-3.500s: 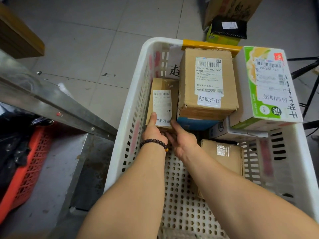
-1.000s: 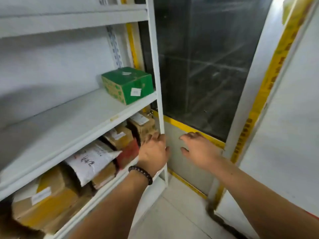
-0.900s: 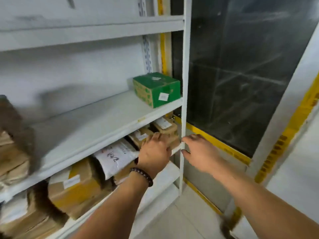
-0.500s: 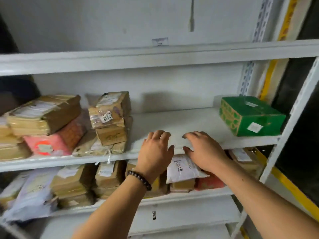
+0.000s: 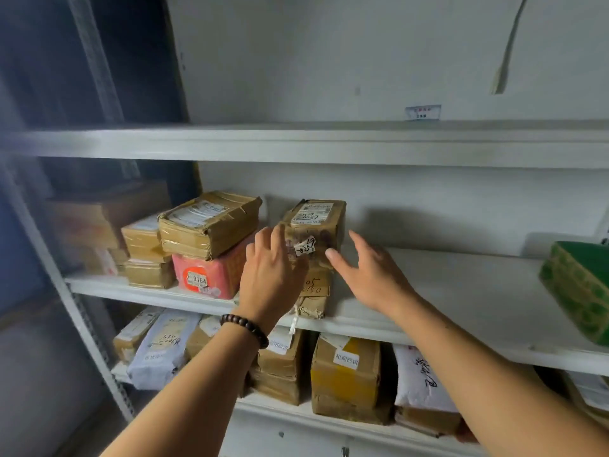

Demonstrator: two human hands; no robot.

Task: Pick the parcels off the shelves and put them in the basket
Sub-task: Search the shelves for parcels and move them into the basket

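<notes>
A small brown taped parcel (image 5: 316,222) tops a short stack on the middle shelf (image 5: 445,298) of a white rack. My left hand (image 5: 270,275), with a bead bracelet on the wrist, reaches up at the parcel's left front, fingers straight. My right hand (image 5: 365,272) is spread at its right front corner, fingertips at the cardboard. Neither hand grips it. Below it sit a brown box (image 5: 316,283) with handwriting and a crumpled packet (image 5: 311,306). The basket is out of view.
Left on the same shelf lie a flat taped parcel (image 5: 207,222) on a pink box (image 5: 211,275), and more brown boxes (image 5: 145,249). A green box (image 5: 580,285) sits at the right end. The lower shelf holds several parcels and white mailer bags (image 5: 164,347).
I turned from the basket to the rack. Over the last second the view swung left along the shelf and both hands rose from the shelf edge to the top parcel of the stack.
</notes>
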